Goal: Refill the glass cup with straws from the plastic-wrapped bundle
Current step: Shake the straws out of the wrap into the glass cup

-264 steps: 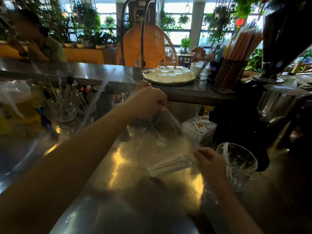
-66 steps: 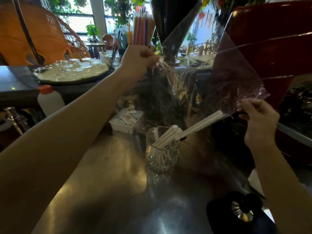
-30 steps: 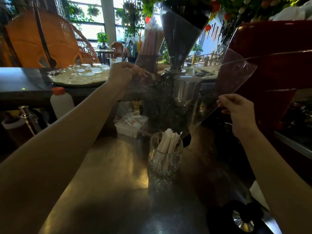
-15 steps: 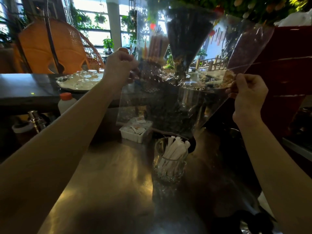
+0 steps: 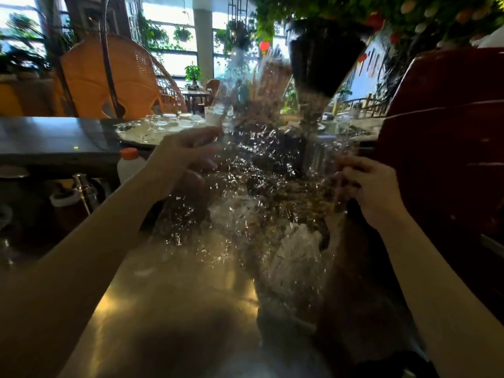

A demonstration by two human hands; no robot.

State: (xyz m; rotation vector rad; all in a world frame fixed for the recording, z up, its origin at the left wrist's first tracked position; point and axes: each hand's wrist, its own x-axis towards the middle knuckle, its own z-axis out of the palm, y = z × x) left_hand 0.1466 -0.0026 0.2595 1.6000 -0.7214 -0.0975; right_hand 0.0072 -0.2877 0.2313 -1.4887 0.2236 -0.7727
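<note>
A crinkled sheet of clear plastic wrap hangs in front of me, blurred by motion. My left hand grips its left edge and my right hand pinches its right edge, both at about chest height above the counter. Behind the lower part of the wrap stands the glass cup, with white paper-wrapped straws sticking up out of it. The wrap looks empty; the cup's rim and base are hard to make out through it.
The steel counter stretches toward me. A white bottle with an orange cap stands at the left. A tray of glasses sits on the raised ledge. A coffee grinder hopper and a red machine crowd the right side.
The wrap was held flat and high half a second ago; now both hands have dropped lower and drawn closer together, and the sheet is crumpled between them over the cup.
</note>
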